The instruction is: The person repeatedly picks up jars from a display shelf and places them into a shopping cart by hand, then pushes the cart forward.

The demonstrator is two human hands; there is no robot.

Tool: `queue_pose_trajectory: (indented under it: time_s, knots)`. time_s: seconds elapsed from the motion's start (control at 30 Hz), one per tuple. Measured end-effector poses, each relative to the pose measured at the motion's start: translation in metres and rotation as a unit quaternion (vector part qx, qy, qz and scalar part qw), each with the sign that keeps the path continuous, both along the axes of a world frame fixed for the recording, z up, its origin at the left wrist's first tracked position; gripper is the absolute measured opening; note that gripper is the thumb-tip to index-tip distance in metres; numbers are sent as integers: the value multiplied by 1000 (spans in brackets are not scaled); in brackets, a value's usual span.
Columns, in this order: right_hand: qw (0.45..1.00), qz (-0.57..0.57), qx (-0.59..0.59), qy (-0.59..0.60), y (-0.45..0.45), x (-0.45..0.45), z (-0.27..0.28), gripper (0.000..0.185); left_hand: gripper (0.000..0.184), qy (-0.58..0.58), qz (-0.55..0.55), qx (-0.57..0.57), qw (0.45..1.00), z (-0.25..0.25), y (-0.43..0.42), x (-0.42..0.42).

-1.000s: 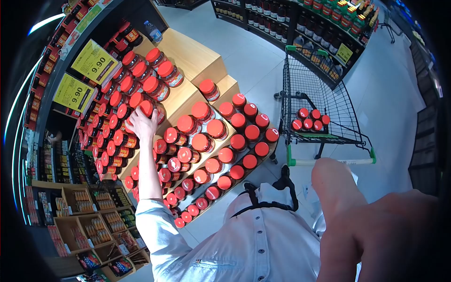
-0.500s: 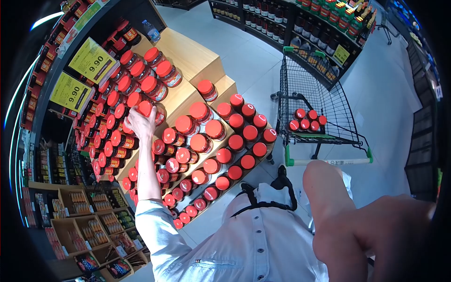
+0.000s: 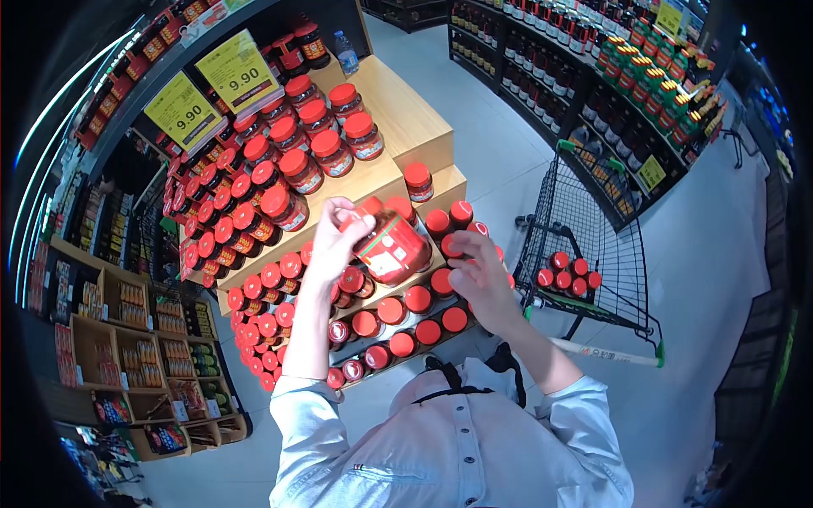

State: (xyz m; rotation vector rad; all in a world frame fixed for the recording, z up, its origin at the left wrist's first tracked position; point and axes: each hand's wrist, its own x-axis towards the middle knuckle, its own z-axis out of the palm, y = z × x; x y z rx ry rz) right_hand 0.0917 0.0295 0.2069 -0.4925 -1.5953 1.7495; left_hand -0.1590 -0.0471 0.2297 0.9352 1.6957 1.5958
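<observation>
Mid-frame: your left hand [image 3: 340, 239] grips a round, tilted, red-labelled jar [image 3: 395, 251]; your right hand [image 3: 483, 278] beside it, fingers bent, released.

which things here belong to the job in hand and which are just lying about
Likely part of it:
red-lidded jar in the left hand
shopping cart, holding more red-lidded jars

Probably just there:
yellow 9.90 price signs
water bottle

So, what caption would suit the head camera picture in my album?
Left hand holding a jar, right hand nearby, before a stepped wooden display of red-lidded jars.
</observation>
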Motion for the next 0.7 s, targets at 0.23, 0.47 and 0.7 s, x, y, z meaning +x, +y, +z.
queue_pose_trajectory:
  time_s: [0.23, 0.47, 0.7]
  knots:
    - [964, 102, -240, 57, -19, 2, -36, 66, 47, 37, -108, 0, 993, -3, 4, 70]
    - [828, 306, -407, 235, -8, 24, -50, 68, 67, -242, -159, 83, 954, -54, -21, 109]
    - [816, 323, -439, 192, 6, 46, -57, 74, 78, -294, -113, 14, 949, -86, -28, 136]
